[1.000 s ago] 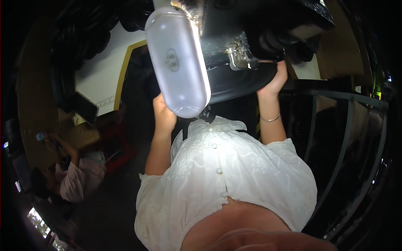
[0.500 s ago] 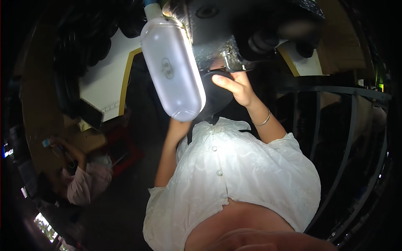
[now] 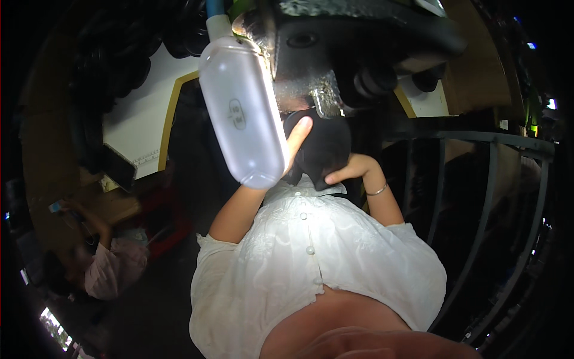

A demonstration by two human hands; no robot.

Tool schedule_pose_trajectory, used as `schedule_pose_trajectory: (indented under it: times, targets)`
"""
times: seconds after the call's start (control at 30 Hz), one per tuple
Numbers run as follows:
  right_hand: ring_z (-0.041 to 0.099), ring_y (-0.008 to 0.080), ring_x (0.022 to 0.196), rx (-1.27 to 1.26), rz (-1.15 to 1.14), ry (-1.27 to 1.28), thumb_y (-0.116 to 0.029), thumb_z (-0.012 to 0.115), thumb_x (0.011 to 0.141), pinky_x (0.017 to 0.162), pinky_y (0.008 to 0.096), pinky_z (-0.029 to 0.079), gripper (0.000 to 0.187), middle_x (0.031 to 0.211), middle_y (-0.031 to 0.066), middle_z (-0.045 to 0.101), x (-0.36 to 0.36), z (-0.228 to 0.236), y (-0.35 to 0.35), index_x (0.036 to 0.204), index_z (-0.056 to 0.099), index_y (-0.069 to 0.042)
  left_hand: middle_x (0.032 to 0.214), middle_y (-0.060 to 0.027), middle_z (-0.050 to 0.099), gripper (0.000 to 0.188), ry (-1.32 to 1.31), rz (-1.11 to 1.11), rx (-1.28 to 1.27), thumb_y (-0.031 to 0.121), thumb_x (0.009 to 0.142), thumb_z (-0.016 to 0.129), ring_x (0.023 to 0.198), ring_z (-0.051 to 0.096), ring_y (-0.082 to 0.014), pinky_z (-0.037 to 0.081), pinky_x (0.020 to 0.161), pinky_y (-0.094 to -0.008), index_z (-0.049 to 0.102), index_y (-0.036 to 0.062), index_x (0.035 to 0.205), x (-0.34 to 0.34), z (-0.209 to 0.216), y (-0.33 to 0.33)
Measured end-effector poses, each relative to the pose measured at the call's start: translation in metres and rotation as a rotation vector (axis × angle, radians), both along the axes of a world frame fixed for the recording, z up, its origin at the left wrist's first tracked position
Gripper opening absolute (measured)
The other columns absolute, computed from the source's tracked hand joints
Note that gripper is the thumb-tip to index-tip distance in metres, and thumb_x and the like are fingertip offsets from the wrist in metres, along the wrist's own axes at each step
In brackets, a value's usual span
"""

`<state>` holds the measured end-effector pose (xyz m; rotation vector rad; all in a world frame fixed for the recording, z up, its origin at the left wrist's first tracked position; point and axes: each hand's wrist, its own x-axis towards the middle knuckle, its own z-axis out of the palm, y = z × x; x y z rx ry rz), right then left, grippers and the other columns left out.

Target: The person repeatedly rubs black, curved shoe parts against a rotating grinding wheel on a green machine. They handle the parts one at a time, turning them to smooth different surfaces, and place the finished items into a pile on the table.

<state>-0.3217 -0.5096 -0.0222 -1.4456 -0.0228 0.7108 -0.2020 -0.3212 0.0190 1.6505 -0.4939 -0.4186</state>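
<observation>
A soft-looking black piece (image 3: 327, 140) hangs in front of my blouse, just below the metal end of a dark machine (image 3: 305, 60). My left hand (image 3: 295, 145) grips its left side, thumb lying on the near face; the other fingers are behind the piece or the lamp. At its lower right edge, my right hand (image 3: 357, 167) pinches it between thumb and fingers. A capsule-shaped, lit white lamp (image 3: 242, 113) hides part of my left hand and wrist. The piece's exact kind cannot be made out.
White, yellow-edged worktop (image 3: 137, 107) lies left, with a dark phone-like slab (image 3: 121, 166) at its edge. Grey metal rails (image 3: 491, 179) stand right. Another person in a pale pink top (image 3: 116, 269) sits far left, near a red stool (image 3: 170, 224).
My right hand has come down from the machine's metal end to the piece's lower right edge. My left thumb has come into sight beside the lamp, and more of the black piece shows.
</observation>
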Motion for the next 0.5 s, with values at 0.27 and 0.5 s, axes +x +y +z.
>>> schedule_pose_trajectory:
  times: [0.27,0.5]
  targets:
    - [0.057,0.0258,0.099,0.649,-0.992,-0.109,-0.006,0.057,0.075,0.092,0.0350,0.043,0.042,0.108,0.0155,0.058,-0.029,-0.001,-0.084,0.114,0.048,0.006,0.074,-0.0039,0.060,0.018,0.386,-0.032,-0.253,0.014,0.090,0.050,0.061,0.055,-0.0080,0.045,0.057,-0.0208,0.054,-0.0007,0.098,-0.011,0.022,0.034]
    - [0.061,0.0220,0.091,0.753,-0.962,-0.167,-0.010,0.052,0.083,0.082,0.0322,0.048,0.024,0.099,0.0118,0.062,0.047,0.044,-0.055,0.104,0.057,0.002,0.084,-0.0094,0.060,0.027,0.362,0.009,-0.247,0.015,0.091,0.043,0.059,0.058,-0.0119,0.049,0.050,-0.0235,0.044,-0.0010,0.113,-0.016,-0.009,0.075]
